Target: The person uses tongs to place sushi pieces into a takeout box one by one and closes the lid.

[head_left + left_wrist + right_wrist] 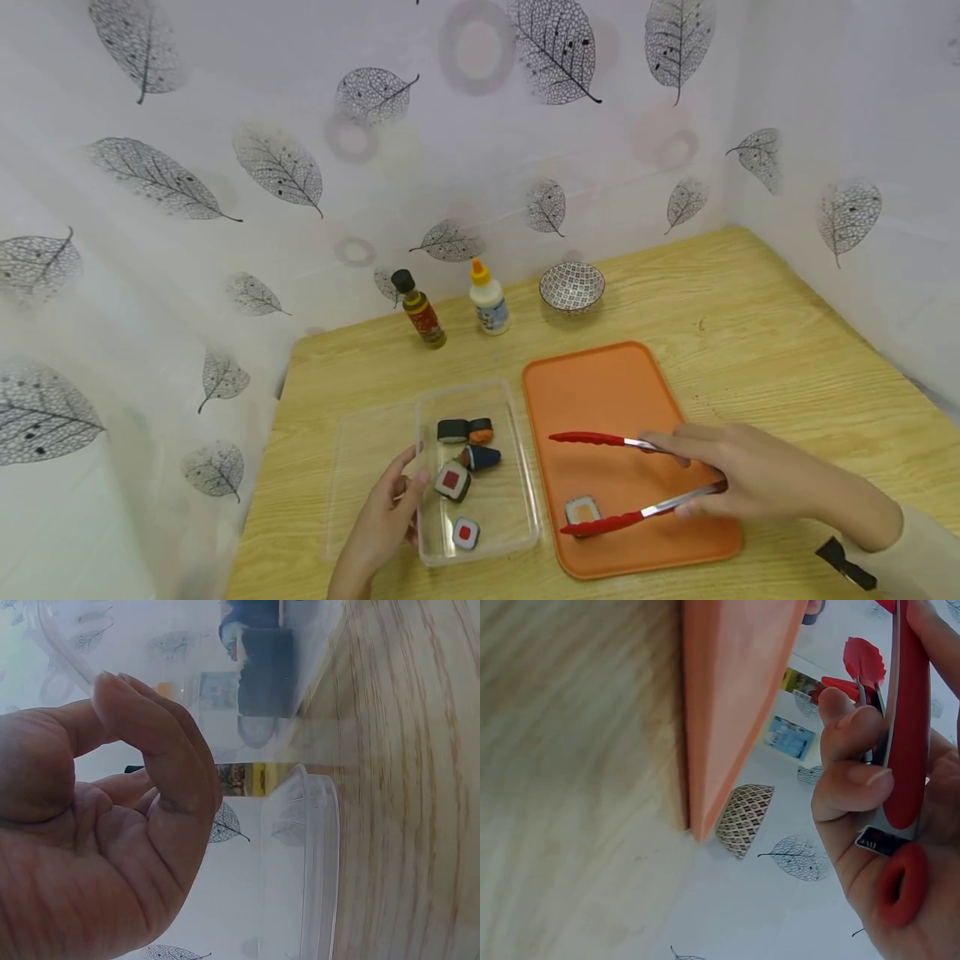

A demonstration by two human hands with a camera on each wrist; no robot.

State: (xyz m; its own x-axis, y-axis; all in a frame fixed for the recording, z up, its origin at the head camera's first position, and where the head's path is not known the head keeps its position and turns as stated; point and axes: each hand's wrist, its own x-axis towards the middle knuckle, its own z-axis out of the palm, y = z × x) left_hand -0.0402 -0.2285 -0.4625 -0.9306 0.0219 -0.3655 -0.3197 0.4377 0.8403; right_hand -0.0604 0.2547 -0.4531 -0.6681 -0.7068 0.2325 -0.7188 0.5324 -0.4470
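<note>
Pale sleeve [911, 550] at the lower right is leading into the right grip [750, 475], which is holding the metal tongs [671, 505] with their red tips spread wide. One tip is crossing in front of the sushi piece [582, 506], which is lying on the orange tray [600, 392], toward its near left corner; whether they are touching, I cannot tell. That piece is looking light and perhaps slightly soft, so two opposite outer sides are probably offering the safest hold, while hard squeezing would be risking a dent or a slip. Left of the tray, the left grip [386, 512] is pinching the wall of the clear container [480, 553], where other sushi pieces [452, 481] are sitting. Its thin plastic is seeming light and likely to slide, so steadying the rim is suiting it.
</note>
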